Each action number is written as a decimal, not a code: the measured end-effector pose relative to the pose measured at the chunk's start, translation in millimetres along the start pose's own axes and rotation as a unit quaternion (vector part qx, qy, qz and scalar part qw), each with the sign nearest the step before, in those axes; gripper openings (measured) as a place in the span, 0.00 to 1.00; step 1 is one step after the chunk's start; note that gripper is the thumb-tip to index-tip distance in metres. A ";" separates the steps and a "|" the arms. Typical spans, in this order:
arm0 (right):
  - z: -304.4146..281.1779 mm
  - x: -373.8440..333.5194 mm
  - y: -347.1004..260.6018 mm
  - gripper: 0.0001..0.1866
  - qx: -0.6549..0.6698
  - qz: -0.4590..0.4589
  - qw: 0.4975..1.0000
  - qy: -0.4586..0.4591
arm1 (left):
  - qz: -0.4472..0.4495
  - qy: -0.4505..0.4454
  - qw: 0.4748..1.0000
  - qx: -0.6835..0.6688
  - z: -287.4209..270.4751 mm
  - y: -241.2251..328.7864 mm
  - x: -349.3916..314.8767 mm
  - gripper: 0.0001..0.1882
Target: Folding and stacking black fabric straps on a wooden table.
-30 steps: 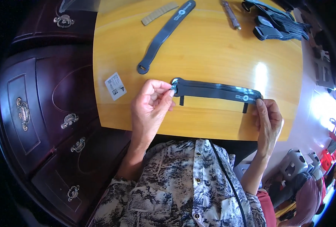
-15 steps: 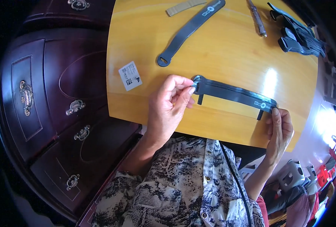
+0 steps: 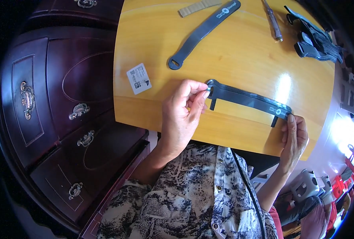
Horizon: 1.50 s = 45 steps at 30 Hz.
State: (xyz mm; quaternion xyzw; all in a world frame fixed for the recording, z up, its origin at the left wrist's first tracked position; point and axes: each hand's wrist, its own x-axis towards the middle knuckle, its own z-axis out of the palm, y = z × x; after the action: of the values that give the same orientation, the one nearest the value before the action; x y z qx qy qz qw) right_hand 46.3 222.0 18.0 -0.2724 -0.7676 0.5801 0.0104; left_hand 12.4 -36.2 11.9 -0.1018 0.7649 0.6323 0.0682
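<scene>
A stack of black hook-and-loop straps point(image 3: 244, 98) is stretched between my two hands, above the near part of the wooden table. My left hand point(image 3: 185, 109) is closed in a pinch at the rounded, slotted end of the stack. Something small and pale shows between its thumb and forefinger, too small to name. Thumb and fingers of my right hand point(image 3: 294, 133) grip the opposite, printed end. Two short dark strips hang below the stack, one near each end. Farther off on the table lies a single black strap point(image 3: 203, 36) with a slotted round end.
A white printed label point(image 3: 139, 79) lies on the table point(image 3: 145, 107) at the left. A tan strip point(image 3: 199, 8), a screwdriver-like tool point(image 3: 273, 22) and a pile of black straps point(image 3: 318, 44) lie at the far side. Dark wooden drawers point(image 3: 29, 119) stand at the left.
My left hand and the slotted end of the stack have shifted slightly to the right. My right hand keeps its grip in nearly the same place.
</scene>
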 end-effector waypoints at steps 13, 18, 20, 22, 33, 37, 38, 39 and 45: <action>-0.4 -0.1 -1.1 0.10 -0.022 0.020 1.000 0.006 | 0.001 0.005 0.998 0.061 2.6 5.2 -0.3 0.09; 1.2 -2.1 -1.8 0.10 -0.033 0.007 0.999 0.008 | 0.008 -0.002 0.997 0.081 0.5 5.1 1.0 0.09; 1.2 -2.5 -6.1 0.10 -0.036 0.018 0.999 0.006 | 0.013 0.000 0.996 0.091 0.2 5.4 0.1 0.09; 0.7 -2.6 -5.5 0.10 -0.033 0.019 0.999 0.007 | 0.003 0.007 0.997 0.081 0.1 5.3 -1.5 0.09; -0.3 -5.6 -3.4 0.10 -0.029 0.010 1.000 0.009 | 0.050 0.021 0.992 0.115 -0.1 6.0 -5.1 0.12; -1.1 -6.9 -3.4 0.10 -0.039 0.004 0.999 0.006 | 0.088 0.030 0.985 0.143 -0.1 2.9 -7.5 0.13; -0.7 -7.4 -4.9 0.10 -0.043 0.012 0.999 0.007 | 0.088 0.028 0.986 0.141 0.0 3.8 -8.0 0.13; -1.2 -6.9 -5.1 0.10 -0.045 0.011 0.999 0.008 | 0.070 0.028 0.987 0.139 0.8 5.1 -7.9 0.13; -2.6 -5.8 -6.4 0.09 -0.029 0.010 0.999 0.024 | 0.053 0.018 0.992 0.113 4.4 2.6 -5.9 0.11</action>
State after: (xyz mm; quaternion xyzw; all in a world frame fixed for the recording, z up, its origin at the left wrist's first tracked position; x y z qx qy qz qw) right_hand 49.5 220.6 26.3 -0.2939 -0.7809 0.5510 0.0152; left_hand 17.4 -31.0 14.8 -0.0642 0.8369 0.5426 0.0318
